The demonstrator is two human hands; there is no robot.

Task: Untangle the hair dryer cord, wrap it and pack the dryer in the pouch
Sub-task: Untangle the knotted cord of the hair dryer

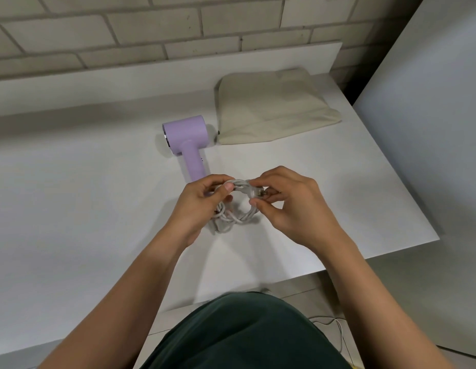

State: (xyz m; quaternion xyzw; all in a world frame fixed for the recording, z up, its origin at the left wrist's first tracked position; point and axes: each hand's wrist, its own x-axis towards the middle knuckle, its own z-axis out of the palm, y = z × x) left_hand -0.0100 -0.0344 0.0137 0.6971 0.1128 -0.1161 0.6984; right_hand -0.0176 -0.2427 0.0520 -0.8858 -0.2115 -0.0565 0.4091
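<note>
A lilac hair dryer (186, 141) lies on the white table (71, 209), handle pointing toward me. Its grey-white cord (239, 217) is gathered into a small coil just past the handle's end. My left hand (202, 206) grips the coil's left side, thumb on top of the strands. My right hand (287, 203) pinches the plug (258, 193) at the coil's upper right, metal prongs showing between the fingertips. A beige fabric pouch (271, 107) lies flat behind and to the right of the dryer. The handle's tip is hidden by my left hand.
A white brick wall (125, 30) and a raised white ledge (98, 86) run along the table's back. The table's right edge drops beside a white panel (431, 115). A thin cable (335, 328) lies on the floor below the front edge.
</note>
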